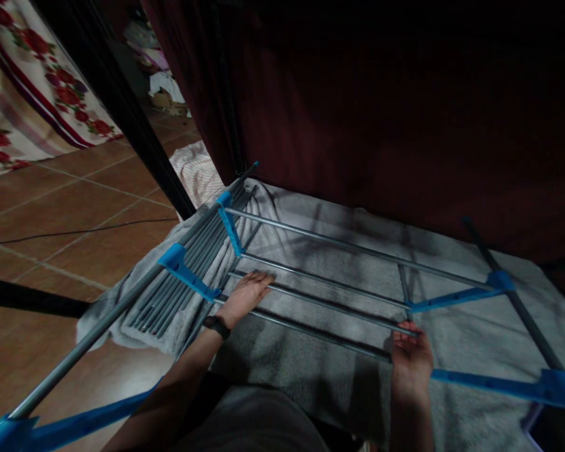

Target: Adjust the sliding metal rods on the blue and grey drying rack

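A grey metal rod (329, 306) lies across between my two hands, level with the other bars of a partly assembled rack. My left hand (247, 293), palm down with a dark band on the wrist, has its fingers over the rod near its left end. My right hand (412, 355) is palm up under the right end, fingers curled around it. Blue plastic brackets (193, 280) join the thick side tube (94, 336) to the crossbars. Another blue bracket (456, 299) meets the right side tube (532, 326). A thicker front bar (320, 339) runs just nearer to me.
Several loose grey rods (183, 276) lie side by side on a grey blanket (311, 370) at left. Dark posts (127, 113) stand at left, and a dark red curtain (381, 125) hangs behind. A thin cable (75, 232) crosses the tiled floor (89, 201).
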A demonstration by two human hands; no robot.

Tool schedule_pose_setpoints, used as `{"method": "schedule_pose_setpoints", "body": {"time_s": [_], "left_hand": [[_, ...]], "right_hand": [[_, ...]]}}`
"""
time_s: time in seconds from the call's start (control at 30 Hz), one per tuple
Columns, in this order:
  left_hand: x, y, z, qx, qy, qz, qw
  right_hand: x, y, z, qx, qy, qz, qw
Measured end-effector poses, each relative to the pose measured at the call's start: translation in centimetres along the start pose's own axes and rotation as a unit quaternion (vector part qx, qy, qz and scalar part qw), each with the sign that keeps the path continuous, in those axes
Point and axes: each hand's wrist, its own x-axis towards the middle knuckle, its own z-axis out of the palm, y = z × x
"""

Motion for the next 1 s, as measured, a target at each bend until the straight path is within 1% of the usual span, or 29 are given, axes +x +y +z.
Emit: {"method": "schedule_pose_setpoints", "body": {"time_s": [0.1,0.17,0.33,0.4,0.5,0.67,0.73,0.87,0.93,1.0], "left_hand": [[0.0,-0.6,0.2,-0.018,0.027,0.020,0.999],[0.0,-0.9,0.3,-0.027,0.039,0.033,0.998],[0.1,-1.6,0.8,-0.057,0.065,0.037,0.996],[0.3,-1.9,1.1,-0.079,0.082,0.032,0.993],[0.5,-2.2,1.1,-0.099,0.097,0.035,0.990],[0.9,-2.1,0.3,-0.101,0.105,0.049,0.988],[1.0,-2.0,0.1,-0.094,0.111,0.053,0.988],[1.3,-2.0,-0.1,-0.087,0.120,0.061,0.987],[1.6,-2.0,-0.4,-0.082,0.130,0.066,0.986],[1.8,-1.6,-0.9,-0.076,0.142,0.074,0.984]], "right_hand": [[-0.1,0.1,0.2,0.027,0.024,0.012,0.999],[-0.4,0.0,0.6,0.037,0.029,0.023,0.999],[-2.1,-0.1,2.0,0.012,0.008,0.023,1.000],[-3.3,-0.2,2.7,-0.015,-0.022,0.013,1.000],[-5.5,-0.2,4.1,-0.048,-0.088,-0.002,0.995],[-10.1,0.3,7.2,-0.075,-0.169,0.027,0.982],[-11.9,0.7,8.6,-0.092,-0.200,0.027,0.975],[-15.0,0.7,11.4,-0.111,-0.243,-0.014,0.963],[-16.1,-0.2,12.7,-0.121,-0.266,-0.054,0.955],[-17.0,-1.8,14.0,-0.139,-0.286,-0.113,0.941]]}}
